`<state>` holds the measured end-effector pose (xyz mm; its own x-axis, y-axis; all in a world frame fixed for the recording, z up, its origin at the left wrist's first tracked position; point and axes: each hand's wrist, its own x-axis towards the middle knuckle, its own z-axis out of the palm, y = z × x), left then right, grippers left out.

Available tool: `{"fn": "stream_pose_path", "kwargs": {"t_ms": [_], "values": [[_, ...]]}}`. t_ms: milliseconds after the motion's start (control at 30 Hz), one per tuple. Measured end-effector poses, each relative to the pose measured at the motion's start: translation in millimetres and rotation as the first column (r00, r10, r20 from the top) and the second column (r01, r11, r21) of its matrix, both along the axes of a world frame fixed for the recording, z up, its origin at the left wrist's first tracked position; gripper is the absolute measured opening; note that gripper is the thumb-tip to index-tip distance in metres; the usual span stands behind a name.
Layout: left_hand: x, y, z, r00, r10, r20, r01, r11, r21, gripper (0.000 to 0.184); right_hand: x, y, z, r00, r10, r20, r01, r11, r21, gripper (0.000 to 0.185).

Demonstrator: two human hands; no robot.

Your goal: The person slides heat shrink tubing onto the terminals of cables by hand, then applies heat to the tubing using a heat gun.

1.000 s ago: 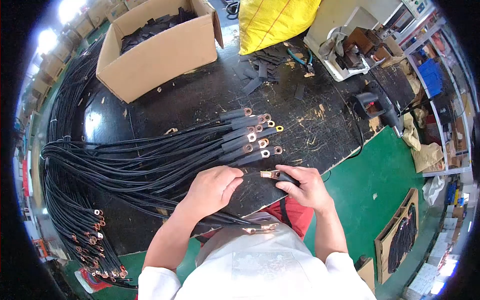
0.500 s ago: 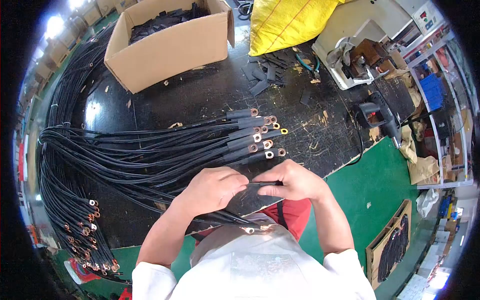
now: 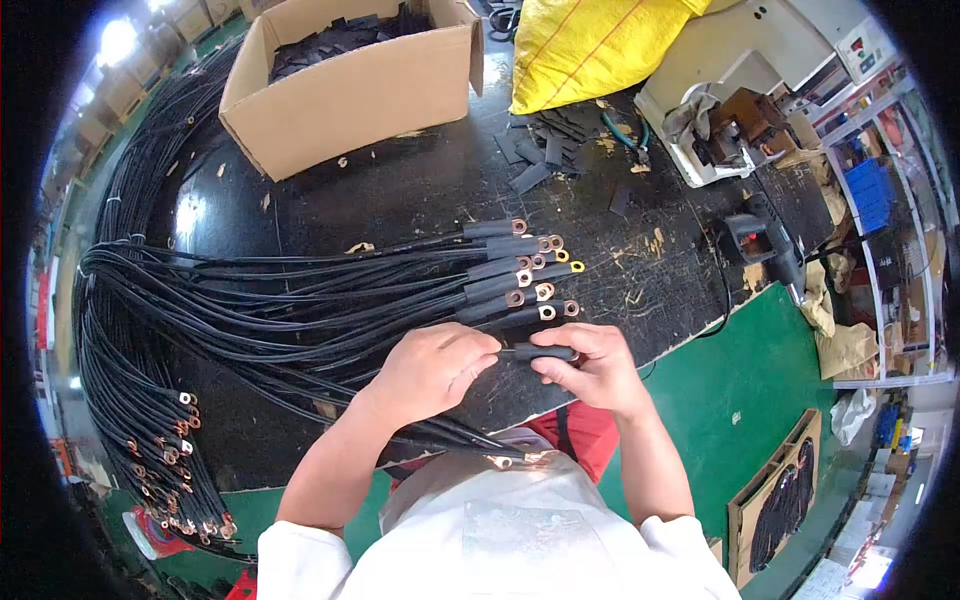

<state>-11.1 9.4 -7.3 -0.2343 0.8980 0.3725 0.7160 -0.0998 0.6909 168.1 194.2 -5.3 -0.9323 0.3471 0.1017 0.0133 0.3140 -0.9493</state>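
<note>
My left hand (image 3: pixel 437 368) is closed in a pinch at the table's near side, apparently on a black cable whose end is mostly hidden by the fingers. My right hand (image 3: pixel 597 368) grips a short black heat-shrink tube (image 3: pixel 533 352) between thumb and fingers. A thin piece bridges the small gap between the left fingertips and the tube; I cannot make out whether it enters the tube. Just beyond both hands lies a row of black cables (image 3: pixel 370 291) with ring lugs (image 3: pixel 547 313) and dark sleeves at their ends. More lugged cable ends (image 3: pixel 503 461) rest against the lap.
A cardboard box (image 3: pixel 345 105) of black tube pieces stands at the back, beside a yellow sack (image 3: pixel 590 50). Loose tube pieces (image 3: pixel 545 148), pliers (image 3: pixel 628 140) and a heat gun (image 3: pixel 768 240) lie to the right. Another cable bundle (image 3: pixel 165 450) hangs over the left edge.
My right hand has turned and moved slightly right, so the heat-shrink tube shows more fully between the hands. My left hand stays pinched. The whole view has shifted a little.
</note>
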Motion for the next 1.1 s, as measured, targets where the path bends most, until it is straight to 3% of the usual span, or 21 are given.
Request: {"fn": "stream_pose_path", "kwargs": {"t_ms": [67, 133, 333, 533, 633, 733, 767, 800, 833, 867, 900, 933, 967, 1000, 1033, 1100], "values": [[1.6, 0.9, -2.2, 1.000, -0.009, 0.020, 0.009, 1.000, -0.001, 0.013, -7.3, -3.2, -0.9, 0.996, 0.092, -0.001, -0.091, 0.988, 0.127, 0.030], [0.7, 1.1, -3.8, 1.000, -0.002, 0.031, 0.002, 1.000, 0.005, 0.012, -10.5, -5.2, -10.6, 0.998, 0.031, -0.058, -0.025, 0.994, 0.106, 0.031], [1.7, 1.0, -2.9, 0.999, 0.003, 0.043, -0.003, 1.000, -0.012, 0.012, -5.8, -5.2, -20.5, 0.999, 0.041, 0.027, -0.038, 0.996, -0.078, 0.030], [1.8, 1.7, 1.6, 1.000, 0.006, 0.029, -0.005, 1.000, -0.022, 0.014, -6.1, -5.4, -20.5, 1.000, 0.006, 0.011, -0.004, 0.988, -0.154, 0.030], [1.2, 3.3, -5.5, 1.000, 0.008, 0.004, -0.008, 0.999, 0.039, 0.014, -4.3, -1.0, -23.4, 0.986, 0.033, 0.162, -0.014, 0.993, -0.120, 0.040], [1.8, 3.7, -3.4, 1.000, 0.029, 0.006, -0.030, 0.998, 0.058, 0.013, -3.5, -1.4, -22.2, 0.999, 0.007, -0.032, -0.015, 0.964, -0.264, 0.052], [3.3, 5.3, -0.9, 0.995, 0.072, -0.070, -0.067, 0.995, 0.073, 0.015, 2.3, 5.0, -22.9, 0.997, -0.049, -0.068, 0.030, 0.966, -0.255, 0.060], [3.4, 7.5, 2.5, 0.981, 0.096, -0.168, -0.080, 0.992, 0.101, 0.016, 11.2, 16.8, -15.5, 0.987, -0.151, -0.049, 0.122, 0.920, -0.372, 0.054], [3.0, 8.9, 5.9, 0.958, 0.125, -0.259, -0.092, 0.987, 0.134, 0.016, 19.5, 34.6, -10.0, 0.934, -0.316, -0.165, 0.273, 0.932, -0.237, 0.044], [3.3, 9.8, 7.5, 0.926, 0.160, -0.342, -0.107, 0.980, 0.168, 0.017, 31.5, 63.8, -10.1, 0.828, -0.537, -0.160, 0.544, 0.839, -0.002, 0.031], [4.2, 9.8, 7.2, 0.905, 0.170, -0.389, -0.116, 0.981, 0.157, 0.019, 44.6, 96.4, -12.0, 0.666, -0.732, -0.145, 0.746, 0.646, 0.163, 0.026], [6.0, 11.1, 7.8, 0.897, 0.174, -0.406, -0.135, 0.983, 0.124, 0.019, 54.8, 121.3, 9.6, 0.538, -0.816, -0.212, 0.821, 0.450, 0.351, 0.022], [7.6, 11.2, 8.3, 0.887, 0.181, -0.425, -0.158, 0.984, 0.087, 0.018, 65.6, 153.1, 17.0, 0.445, -0.870, -0.211, 0.805, 0.286, 0.519, 0.022], [9.4, 9.2, 8.3, 0.876, 0.187, -0.445, -0.186, 0.981, 0.047, 0.018, 79.9, 191.9, 8.4, 0.402, -0.848, -0.345, 0.722, 0.061, 0.689, 0.027], [9.4, 6.8, 7.3, 0.873, 0.177, -0.455, -0.183, 0.983, 0.030, 0.017, 87.9, 219.3, 5.5, 0.428, -0.848, -0.312, 0.681, 0.075, 0.729, 0.034], [6.7, 6.2, 4.5, 0.863, 0.160, -0.478, -0.178, 0.984, 0.007, 0.016, 87.6, 249.8, 11.6, 0.361, -0.920, -0.151, 0.602, 0.106, 0.791, 0.039]]}}
